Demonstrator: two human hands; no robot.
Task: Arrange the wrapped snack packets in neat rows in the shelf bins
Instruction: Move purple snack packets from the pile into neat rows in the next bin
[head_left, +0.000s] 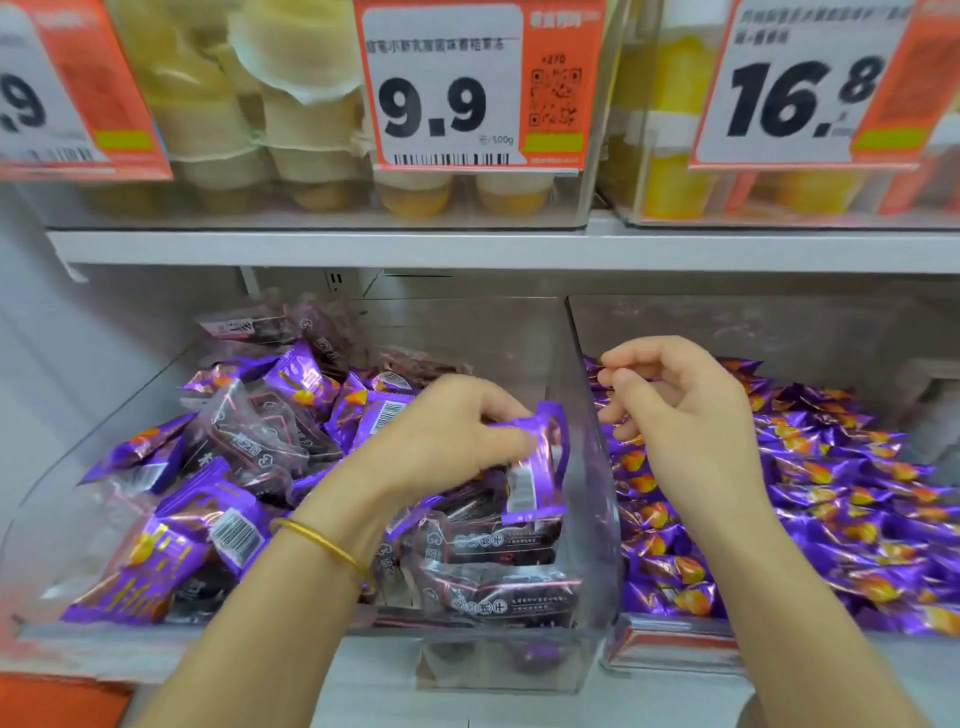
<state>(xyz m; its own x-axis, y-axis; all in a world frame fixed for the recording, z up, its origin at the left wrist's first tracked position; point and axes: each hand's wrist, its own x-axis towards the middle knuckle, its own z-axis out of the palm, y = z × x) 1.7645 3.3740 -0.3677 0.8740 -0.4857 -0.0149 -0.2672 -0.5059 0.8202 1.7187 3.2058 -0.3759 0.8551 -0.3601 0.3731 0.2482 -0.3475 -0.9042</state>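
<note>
On the lower shelf, two clear plastic bins sit side by side: the left bin (52, 519) holds a loose jumble of shiny purple foil snack packets (171, 561) mixed with dark translucent packets outlined in pink (260, 431), while the right bin (753, 322) is filled with purple foil packets printed with an orange picture (831, 493), lying in rough overlapping rows. Several purple packets show white barcode panels; the dark ones carry Chinese characters too small to read. The left hand (452, 436), with one thin gold bracelet (322, 543) on its wrist, grips a single purple foil packet (540, 467) upright at the right end of the left bin, against the clear dividing wall. The right hand (685, 410) hovers over the right bin with fingers curled and thumb near the forefinger; whether it pinches anything cannot be told. Above the white shelf edge (467, 249), three orange-and-white price tags hang: the middle tag (447, 88) reads "9.9" and "500g" with a QR code and barcode, the right tag (800, 88) reads "16.8", and the left tag (41, 88) shows only ".9". Pale yellow jelly cups (301, 119) stand behind them.
</note>
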